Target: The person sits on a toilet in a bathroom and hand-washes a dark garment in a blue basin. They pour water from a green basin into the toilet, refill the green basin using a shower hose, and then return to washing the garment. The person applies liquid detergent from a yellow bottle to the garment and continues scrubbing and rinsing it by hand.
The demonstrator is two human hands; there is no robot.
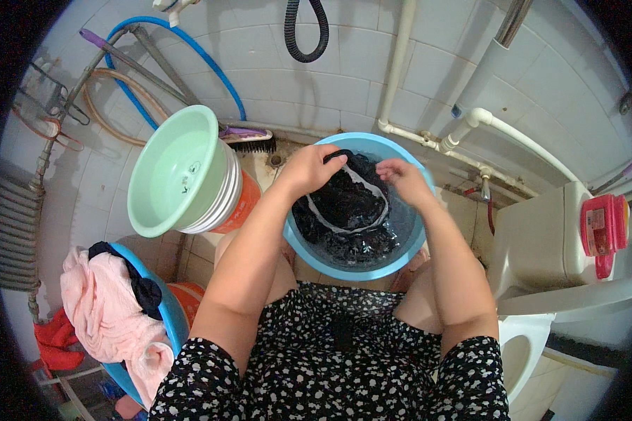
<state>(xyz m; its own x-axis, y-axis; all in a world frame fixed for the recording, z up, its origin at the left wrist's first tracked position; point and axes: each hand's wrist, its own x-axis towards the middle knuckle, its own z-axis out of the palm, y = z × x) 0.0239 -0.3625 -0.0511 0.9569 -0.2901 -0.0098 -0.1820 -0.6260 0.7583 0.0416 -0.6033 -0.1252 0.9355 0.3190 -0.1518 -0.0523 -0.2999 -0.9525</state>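
A light blue basin [420,242] of water stands on the floor between my knees. In it lies a wet black garment [344,196], partly under water, with a thin pale trim curving around it. My left hand [317,168] is closed on the garment's upper edge, thumb and fingers pinching a black fold near the basin's far left rim. Over the right part of the basin, my right hand [404,181] hovers with loosely bent fingers apart, and no cloth shows in it. The exact kind of garment cannot be made out.
A pale green basin [151,189] tilts on an orange-and-white bucket [242,203] at left. Pink cloth [102,295] spills from another blue tub [175,316] nearer me. A brush [249,137] lies by the wall. The toilet [527,344] stands at right, a pink container [604,224] on its tank.
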